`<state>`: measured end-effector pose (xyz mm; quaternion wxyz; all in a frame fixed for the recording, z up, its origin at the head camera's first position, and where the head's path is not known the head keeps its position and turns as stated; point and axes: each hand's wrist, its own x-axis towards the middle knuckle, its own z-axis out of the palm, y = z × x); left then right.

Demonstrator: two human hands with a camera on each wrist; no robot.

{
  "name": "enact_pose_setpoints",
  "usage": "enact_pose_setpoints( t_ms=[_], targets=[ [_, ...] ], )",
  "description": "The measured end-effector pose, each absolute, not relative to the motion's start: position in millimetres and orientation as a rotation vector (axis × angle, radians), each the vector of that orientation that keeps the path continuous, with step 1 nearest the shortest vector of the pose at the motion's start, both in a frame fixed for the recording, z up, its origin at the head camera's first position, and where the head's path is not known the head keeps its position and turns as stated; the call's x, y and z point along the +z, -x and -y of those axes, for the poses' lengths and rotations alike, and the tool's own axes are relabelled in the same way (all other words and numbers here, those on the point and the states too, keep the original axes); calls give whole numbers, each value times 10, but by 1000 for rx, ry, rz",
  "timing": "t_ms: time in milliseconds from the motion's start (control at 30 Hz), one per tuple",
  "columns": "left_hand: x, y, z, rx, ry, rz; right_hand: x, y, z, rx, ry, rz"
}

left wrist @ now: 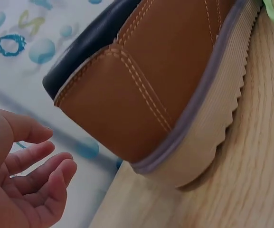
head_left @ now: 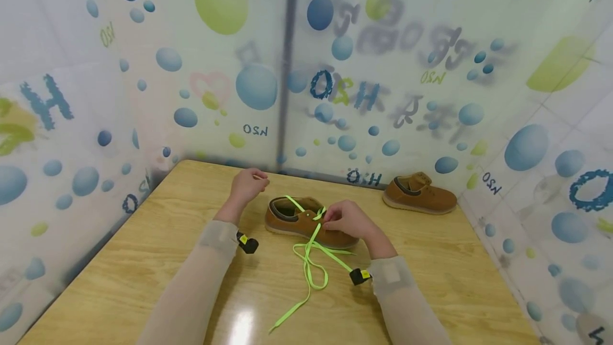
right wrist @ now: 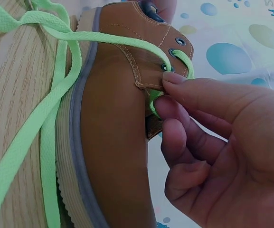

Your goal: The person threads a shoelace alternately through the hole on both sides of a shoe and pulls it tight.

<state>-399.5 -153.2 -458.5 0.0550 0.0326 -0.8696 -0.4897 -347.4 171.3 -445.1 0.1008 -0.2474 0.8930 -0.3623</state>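
A brown shoe (head_left: pixel 282 223) with a dark collar stands upright on the table, its toe pointing right. A flat neon-green shoelace (right wrist: pixel 13 156) runs through some of its eyelets, and its long loose part lies looped on the wood in front. With thumb and index finger, my right hand (right wrist: pixel 227 142) pinches the edge of the shoe's eyelet flap (right wrist: pixel 155 76), the index fingertip below it against the lace. Behind the heel (left wrist: pixel 103 109), my left hand (left wrist: pixel 25 175) hovers apart from the shoe, fingers loosely curled and holding nothing.
A second brown shoe (head_left: pixel 421 196), with no green lace visible, stands at the table's back right corner. The wooden table (head_left: pixel 158 260) meets patterned curtains (head_left: pixel 306 137) at its back. Black wrist cameras (head_left: pixel 247 244) sit on both cuffs.
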Motion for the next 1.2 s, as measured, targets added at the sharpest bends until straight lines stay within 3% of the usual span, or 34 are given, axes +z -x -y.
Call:
enact_pose_setpoints(
  t_ms=[167,333,633,933,1200],
  targets=[
    [-4457,3951,1447,-1426,29,2656,-4441,3468,-1706,-1023,734,-2678],
    [-4288,3857,1288,-1456,383,2671,-4431,3445,-1686,-936,831,-2775],
    [-4308,3779,1003,-1369,910,2884,-4276,3264,-1489,-626,1241,-2846],
    [-4383,3757,942,-1378,941,2891,-4419,3275,-1421,-301,1364,-2914],
    [-4389,3774,940,-1385,938,2896,-4475,3276,-1405,-274,1408,-2971]
  ],
)
